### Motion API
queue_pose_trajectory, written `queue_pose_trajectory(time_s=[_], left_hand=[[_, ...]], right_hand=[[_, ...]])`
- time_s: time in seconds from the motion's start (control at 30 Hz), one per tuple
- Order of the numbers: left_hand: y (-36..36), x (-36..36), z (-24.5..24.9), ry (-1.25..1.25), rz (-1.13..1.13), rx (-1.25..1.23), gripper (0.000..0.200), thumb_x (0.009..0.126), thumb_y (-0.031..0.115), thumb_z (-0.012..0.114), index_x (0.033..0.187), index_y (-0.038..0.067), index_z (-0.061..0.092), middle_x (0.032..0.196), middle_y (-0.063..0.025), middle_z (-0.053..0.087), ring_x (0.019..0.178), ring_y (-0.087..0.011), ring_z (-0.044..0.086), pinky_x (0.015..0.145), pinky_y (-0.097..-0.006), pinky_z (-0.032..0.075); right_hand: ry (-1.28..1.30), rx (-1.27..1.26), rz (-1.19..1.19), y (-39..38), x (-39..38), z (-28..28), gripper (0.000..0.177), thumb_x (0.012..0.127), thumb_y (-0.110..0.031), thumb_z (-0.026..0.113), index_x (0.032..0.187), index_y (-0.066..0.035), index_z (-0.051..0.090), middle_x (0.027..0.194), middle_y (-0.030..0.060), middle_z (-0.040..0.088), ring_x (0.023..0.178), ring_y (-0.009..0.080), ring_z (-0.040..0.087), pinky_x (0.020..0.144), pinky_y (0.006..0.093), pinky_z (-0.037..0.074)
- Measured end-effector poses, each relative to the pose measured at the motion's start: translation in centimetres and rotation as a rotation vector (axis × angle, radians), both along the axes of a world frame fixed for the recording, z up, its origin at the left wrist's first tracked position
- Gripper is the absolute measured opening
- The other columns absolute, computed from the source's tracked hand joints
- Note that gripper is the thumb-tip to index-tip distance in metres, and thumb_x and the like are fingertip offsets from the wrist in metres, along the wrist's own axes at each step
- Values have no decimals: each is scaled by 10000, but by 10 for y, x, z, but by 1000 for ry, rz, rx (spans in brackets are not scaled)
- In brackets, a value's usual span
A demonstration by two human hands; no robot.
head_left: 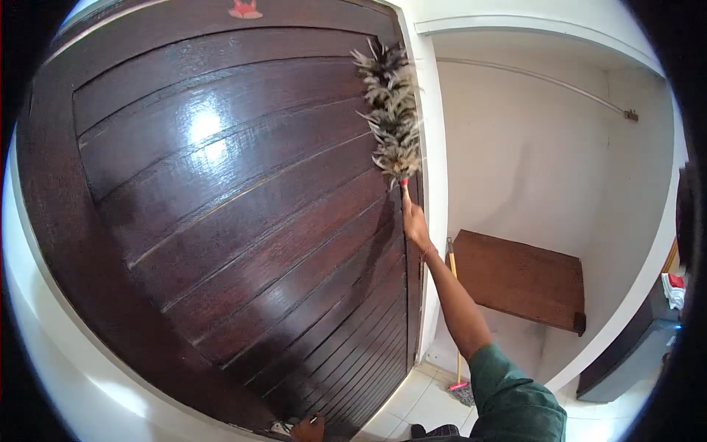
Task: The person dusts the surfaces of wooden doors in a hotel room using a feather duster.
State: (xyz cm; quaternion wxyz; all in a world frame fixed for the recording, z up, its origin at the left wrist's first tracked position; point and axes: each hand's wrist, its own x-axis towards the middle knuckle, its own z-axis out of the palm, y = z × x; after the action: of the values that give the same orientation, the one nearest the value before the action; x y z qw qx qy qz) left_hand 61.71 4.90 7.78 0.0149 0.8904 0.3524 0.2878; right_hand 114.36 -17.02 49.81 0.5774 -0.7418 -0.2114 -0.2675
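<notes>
My right hand (416, 225) is closed around the red handle of a feather duster (394, 110), arm stretched upward. The duster's grey, black and tan feathers lie against the right edge of a dark brown slatted wooden door (243, 177), next to the white frame. At the bottom of the view, my left hand (308, 429) is curled at the door handle (314, 420), only partly visible. A light-coloured plate (280, 427) shows beside it on the door.
Right of the white door frame (436, 162) is an alcove with a hanging rail (537, 74) and a brown wooden shelf (519, 276). A broom (459, 387) with a yellow stick leans there on the tiled floor (412, 398). A dark piece of furniture (626, 353) stands at far right.
</notes>
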Motion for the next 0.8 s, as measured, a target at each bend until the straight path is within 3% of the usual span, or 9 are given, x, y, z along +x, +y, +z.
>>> queue_pose_trajectory(time_s=[0.07, 0.13, 0.23, 0.33, 0.47, 0.5, 0.57, 0.7, 0.8], left_hand=[[-3, 2, 9, -10, -13, -133, 381, 767, 519, 702, 799, 145, 771, 630, -109, 659, 562, -300, 622, 576, -445, 519], [-8, 2, 15, 76, 55, -121, 361, 774, 501, 699, 802, 150, 774, 622, -113, 659, 560, -300, 618, 564, -439, 513], [-12, 6, 24, 47, 34, -131, 358, 785, 496, 694, 794, 147, 774, 597, -111, 645, 532, -296, 594, 529, -435, 495], [-6, 2, 20, -25, -64, -89, 387, 802, 517, 676, 792, 142, 774, 578, -112, 633, 498, -286, 568, 493, -434, 473], [30, 14, -55, 300, 108, 106, 471, 830, 576, 625, 788, 131, 772, 552, -112, 610, 464, -265, 533, 474, -429, 450], [27, 15, -45, 271, 96, -14, 491, 833, 590, 612, 781, 127, 770, 549, -110, 606, 463, -262, 526, 474, -428, 448], [-8, 10, 42, 217, 72, -259, 533, 838, 618, 586, 767, 121, 767, 544, -107, 599, 461, -256, 511, 476, -425, 444], [-1, 11, 21, 223, 121, -222, 542, 838, 631, 572, 749, 133, 766, 531, -98, 582, 460, -265, 499, 478, -435, 440], [-8, 8, 29, 165, 118, -229, 524, 834, 625, 579, 747, 144, 768, 545, -103, 599, 483, -275, 534, 499, -443, 462]], right_hand=[[54, 1, 16, 2, -9, -30, 597, 1063, -437, 305, 829, 97, 434, 646, 124, 373, 647, 172, 401, 592, 430, 384], [54, 21, 22, 4, -4, -83, 584, 1050, -410, 352, 813, 102, 498, 685, 281, 507, 630, 341, 551, 622, 494, 411], [77, -32, -37, 1, -12, -163, 564, 1057, -385, 326, 864, 100, 540, 729, 303, 535, 691, 429, 571, 638, 503, 409], [132, -58, -32, -7, -20, -177, 562, 1058, -384, 318, 890, 101, 546, 742, 313, 540, 727, 450, 585, 649, 502, 413], [53, -55, -43, -16, -13, -118, 611, 1064, -403, 290, 826, 114, 511, 682, 289, 480, 627, 379, 487, 645, 490, 404], [8, -63, -71, -16, 3, -103, 631, 1062, -415, 297, 798, 117, 510, 690, 305, 495, 631, 382, 513, 639, 501, 405], [-22, -69, -123, -19, 10, -47, 704, 1052, -463, 299, 729, 130, 501, 650, 314, 508, 608, 392, 535, 630, 513, 408], [-123, -57, -129, -25, 32, 47, 748, 1037, -517, 304, 680, 114, 490, 600, 267, 475, 593, 312, 529, 638, 504, 429], [-71, -68, -9, -37, 38, 82, 662, 1037, -515, 318, 752, 51, 507, 576, 111, 463, 559, 180, 478, 551, 384, 422]])
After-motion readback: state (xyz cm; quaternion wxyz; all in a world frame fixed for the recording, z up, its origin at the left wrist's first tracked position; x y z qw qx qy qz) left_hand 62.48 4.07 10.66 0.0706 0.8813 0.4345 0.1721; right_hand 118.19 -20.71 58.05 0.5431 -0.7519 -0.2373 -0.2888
